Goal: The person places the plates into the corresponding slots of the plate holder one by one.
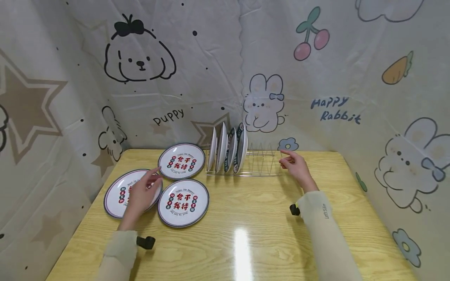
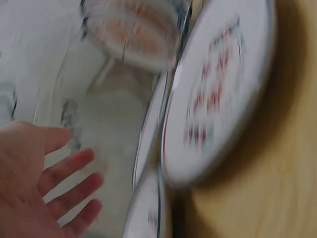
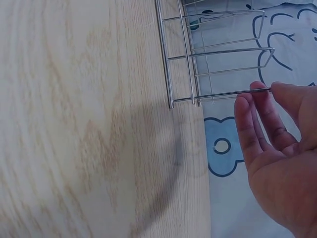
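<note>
My left hand (image 1: 141, 195) is over the left-hand plate (image 1: 114, 197), its fingers loosely spread with nothing between them. Two more white plates with dark rims and red lettering lie face up close by, a back plate (image 1: 181, 160) and a front plate (image 1: 183, 203). In the left wrist view the left hand (image 2: 34, 183) is apart from the blurred plates. My right hand (image 1: 297, 168) is at the right end of a wire dish rack (image 1: 260, 175). Seen from the right wrist, thumb and fingertips pinch the rack's end wire (image 3: 228, 94).
Several plates (image 1: 221, 150) stand upright in the rack's left half; wire slots fill its right half. The wooden table (image 1: 253, 226) extends in front. A printed curtain (image 1: 211, 58) hangs behind and at both sides.
</note>
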Motion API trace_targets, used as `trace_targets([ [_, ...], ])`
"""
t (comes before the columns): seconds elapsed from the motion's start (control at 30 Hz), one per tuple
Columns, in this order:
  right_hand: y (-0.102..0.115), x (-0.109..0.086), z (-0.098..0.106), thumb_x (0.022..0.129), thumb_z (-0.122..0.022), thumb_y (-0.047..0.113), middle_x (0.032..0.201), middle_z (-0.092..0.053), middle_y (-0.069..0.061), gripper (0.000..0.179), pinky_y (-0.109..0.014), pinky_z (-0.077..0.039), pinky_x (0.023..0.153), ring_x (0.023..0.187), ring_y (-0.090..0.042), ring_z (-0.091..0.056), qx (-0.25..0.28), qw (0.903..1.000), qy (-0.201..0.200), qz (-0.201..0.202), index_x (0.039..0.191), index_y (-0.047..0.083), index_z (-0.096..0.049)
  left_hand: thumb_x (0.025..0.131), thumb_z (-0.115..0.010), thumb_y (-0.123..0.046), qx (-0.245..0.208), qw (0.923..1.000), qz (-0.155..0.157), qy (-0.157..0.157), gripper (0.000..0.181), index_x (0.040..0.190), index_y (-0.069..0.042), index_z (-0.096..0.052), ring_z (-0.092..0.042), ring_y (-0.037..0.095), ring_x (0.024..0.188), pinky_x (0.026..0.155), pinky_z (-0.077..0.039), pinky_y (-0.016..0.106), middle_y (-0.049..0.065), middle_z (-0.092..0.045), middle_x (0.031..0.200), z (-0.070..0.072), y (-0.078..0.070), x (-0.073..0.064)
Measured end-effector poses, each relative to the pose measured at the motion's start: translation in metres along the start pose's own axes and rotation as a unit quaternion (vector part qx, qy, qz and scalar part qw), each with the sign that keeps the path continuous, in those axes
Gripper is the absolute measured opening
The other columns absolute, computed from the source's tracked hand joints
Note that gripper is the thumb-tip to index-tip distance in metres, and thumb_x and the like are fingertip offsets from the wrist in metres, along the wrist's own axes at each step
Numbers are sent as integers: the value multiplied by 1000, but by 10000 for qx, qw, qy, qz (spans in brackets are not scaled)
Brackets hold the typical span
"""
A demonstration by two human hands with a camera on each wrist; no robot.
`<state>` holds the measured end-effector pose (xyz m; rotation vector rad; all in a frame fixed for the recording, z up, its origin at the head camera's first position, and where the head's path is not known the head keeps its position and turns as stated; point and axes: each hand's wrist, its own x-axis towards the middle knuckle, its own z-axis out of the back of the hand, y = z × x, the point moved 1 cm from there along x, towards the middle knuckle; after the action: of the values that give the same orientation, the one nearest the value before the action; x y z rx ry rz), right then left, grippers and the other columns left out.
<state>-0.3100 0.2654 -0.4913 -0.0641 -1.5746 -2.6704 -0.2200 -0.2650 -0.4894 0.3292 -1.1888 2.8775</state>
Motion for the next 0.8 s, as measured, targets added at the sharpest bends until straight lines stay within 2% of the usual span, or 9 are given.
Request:
trace_targets([
  [0.1,-1,1,-1,109,-53,13,125,-65,-31,48,-51,-57,100,101,-26,-71,-18,10000,0,-19,155,7,-46,109,-53,-24,156,9983,416,-367,47,155,-15,-47,-56,44,131,106,-44,61,22,-65,138,28,30,-14],
  [0.2,-1,1,-2,109,-53,13,125,-66,-31,48,-52,-56,101,106,-34,-70,-41,10000,0,-24,156,6,-46,109,-52,-23,23,9921,1116,-575,50,158,-16,-43,-44,46,142,113,-36,66,24,-56,148,50,56,-25],
  [0.3,0,0,-3,109,-52,13,125,-66,-31,47,-53,-56,101,111,-42,-67,-61,10000,-12,-9,156,5,-45,110,-49,-26,-60,9807,1840,-659,54,162,-17,-37,-33,48,149,119,-27,68,24,-44,158,62,78,-31],
  [0.4,0,0,-2,109,-51,12,125,-66,-30,47,-53,-56,101,114,-45,-65,-76,10000,-34,11,155,5,-45,109,-49,-25,-39,9730,2217,-647,58,163,-15,-32,-31,49,150,121,-27,66,25,-35,163,65,93,-34],
  [0.57,-1,0,-2,109,-52,13,124,-66,-31,47,-53,-56,101,112,-45,-66,-62,10000,-9,22,156,5,-45,107,-53,-21,11,9699,2368,-564,66,165,-10,-24,-30,52,148,120,-29,67,29,-27,165,62,105,-36],
  [0.73,-1,-1,-3,109,-52,14,124,-66,-31,48,-55,-55,101,113,-46,-65,-46,10000,-36,14,156,5,-45,102,-60,-13,-19,9667,2486,-606,74,165,-8,-21,-22,53,152,123,-22,67,31,-23,165,60,106,-33],
  [0.8,-2,0,-4,109,-52,15,124,-66,-31,48,-55,-55,101,114,-47,-65,-51,10000,-40,14,156,6,-45,100,-63,-7,-112,9656,2511,-668,78,165,-8,-20,-23,53,151,123,-22,66,32,-24,164,59,105,-34],
])
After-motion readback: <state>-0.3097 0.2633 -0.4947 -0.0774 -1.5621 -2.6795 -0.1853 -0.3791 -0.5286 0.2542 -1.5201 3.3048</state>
